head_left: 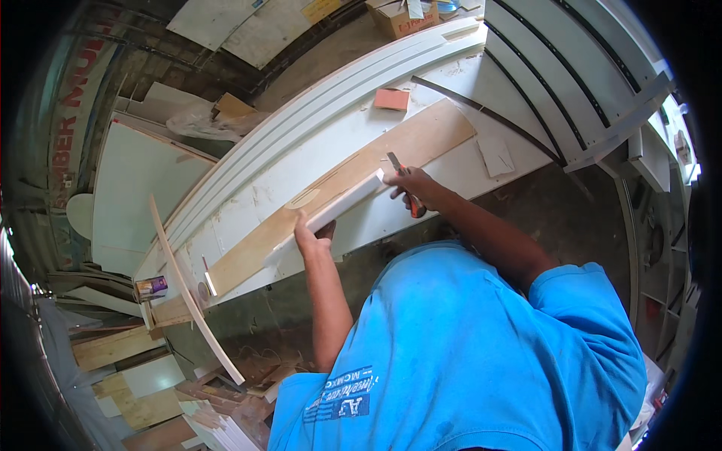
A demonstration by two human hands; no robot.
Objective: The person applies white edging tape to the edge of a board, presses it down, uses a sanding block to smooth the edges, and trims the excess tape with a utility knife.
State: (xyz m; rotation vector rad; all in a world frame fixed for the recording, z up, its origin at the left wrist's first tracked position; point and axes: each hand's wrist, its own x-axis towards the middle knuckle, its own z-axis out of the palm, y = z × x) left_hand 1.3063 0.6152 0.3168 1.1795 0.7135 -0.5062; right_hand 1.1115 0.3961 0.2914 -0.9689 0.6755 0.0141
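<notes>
A long white strip of board [347, 201] slants over the workbench, its far end up by my right hand. My left hand [312, 236] is closed around its lower part, thumb on the upper side. In my right hand [415, 188] is a utility knife [395, 163] with a red-and-grey handle, its tip pointing up and away from me beside the strip's far end. Under the strip lies a long light-brown wooden board [432, 135] on the white bench top [263, 173].
A red block [392, 99] and a dark curved strip [481, 107] lie on the bench. Long white mouldings [316, 98] run along its far edge. A thin wooden strip [184, 282] crosses the left end near a small can [151, 287]. White panels with black strips [553, 68] stand right.
</notes>
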